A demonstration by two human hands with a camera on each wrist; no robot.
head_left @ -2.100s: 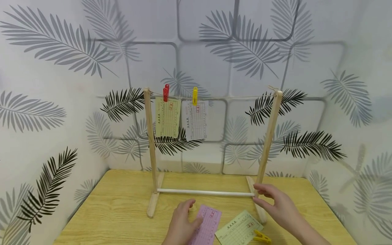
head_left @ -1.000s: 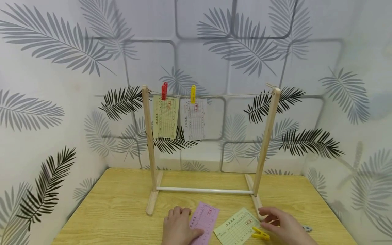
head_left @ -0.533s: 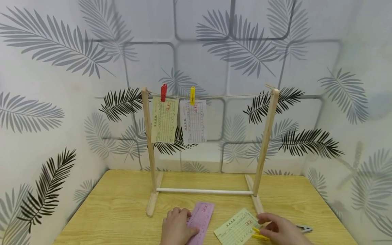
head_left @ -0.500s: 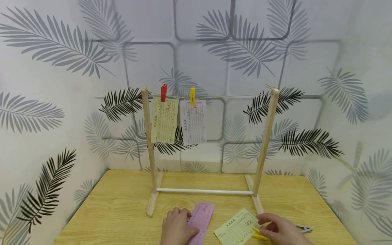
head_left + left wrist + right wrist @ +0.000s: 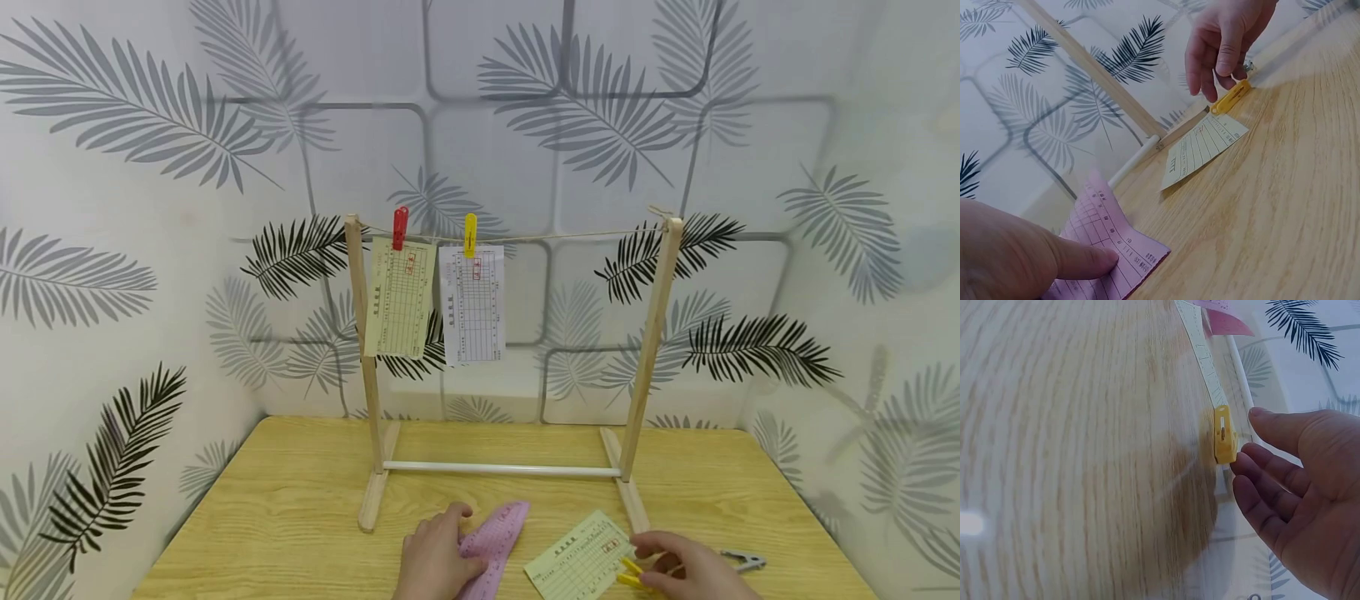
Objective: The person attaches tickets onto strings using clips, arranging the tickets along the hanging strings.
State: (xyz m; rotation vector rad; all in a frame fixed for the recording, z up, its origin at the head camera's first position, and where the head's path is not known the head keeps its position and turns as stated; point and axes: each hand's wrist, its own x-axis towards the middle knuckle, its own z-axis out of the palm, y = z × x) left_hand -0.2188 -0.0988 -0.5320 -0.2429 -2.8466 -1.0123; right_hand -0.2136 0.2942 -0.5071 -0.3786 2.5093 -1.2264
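Note:
My left hand [image 5: 435, 554] pinches a pink printed form slip [image 5: 498, 533]; the left wrist view shows the thumb on top of the bent paper [image 5: 1110, 231], whose far part is raised off the table. To the right lies a pale yellow form slip [image 5: 573, 557]. By its right corner sits a yellow clothespin [image 5: 1225, 434]. My right hand [image 5: 693, 567] is at this clothespin. In the right wrist view its thumb stands apart from the clothespin, with the loosely bent fingers close beside it; whether they touch it I cannot tell.
A wooden rack with two posts [image 5: 652, 350] and a white crossbar [image 5: 502, 470] stands behind the hands. On its string [image 5: 585, 236] hang a yellow slip [image 5: 400, 304] under a red clothespin [image 5: 400, 229] and a white slip [image 5: 475, 308] under a yellow clothespin [image 5: 470, 236]. A grey clothespin [image 5: 744, 561] lies right.
My left hand has gone from resting over the pink slip to pinching and bending it upward. My right hand has come down from beside the right post to the yellow clothespin. The hanging slips sway slightly.

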